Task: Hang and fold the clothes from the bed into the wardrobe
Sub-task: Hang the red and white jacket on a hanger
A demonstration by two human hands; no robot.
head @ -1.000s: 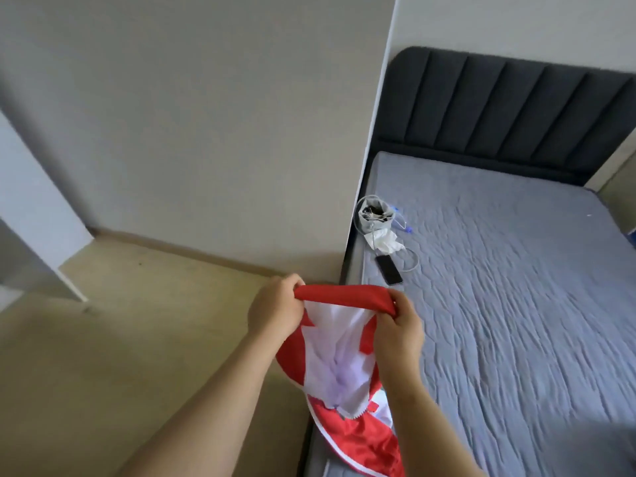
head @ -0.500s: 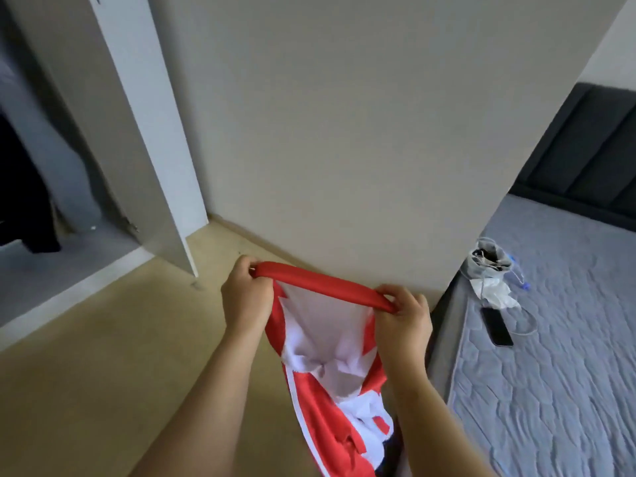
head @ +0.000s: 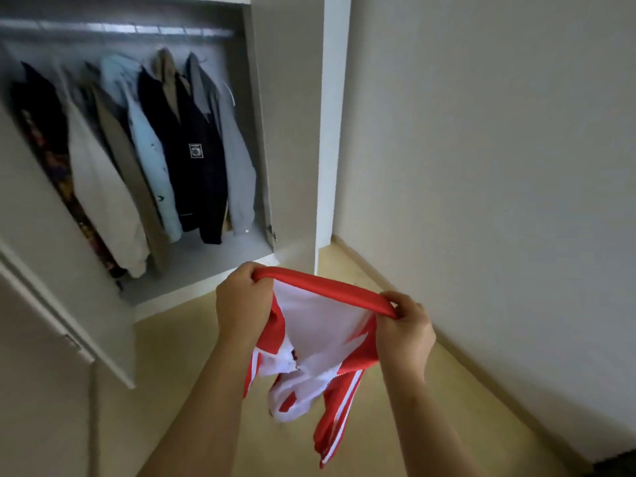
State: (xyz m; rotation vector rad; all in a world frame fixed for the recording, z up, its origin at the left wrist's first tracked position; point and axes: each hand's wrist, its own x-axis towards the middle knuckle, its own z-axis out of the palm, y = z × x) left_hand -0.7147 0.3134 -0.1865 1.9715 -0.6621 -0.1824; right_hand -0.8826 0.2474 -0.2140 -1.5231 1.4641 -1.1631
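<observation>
Of the person, only two bare forearms and two bare hands are shown. The left forearm [head: 203, 411] is seen uncovered from the lower edge of the picture up to the wrist, and the left hand [head: 242, 301] is bare as well. The right forearm [head: 425, 425] and the right hand [head: 406, 333] are likewise uncovered. Knuckles can be made out; finer detail is blurred.
</observation>
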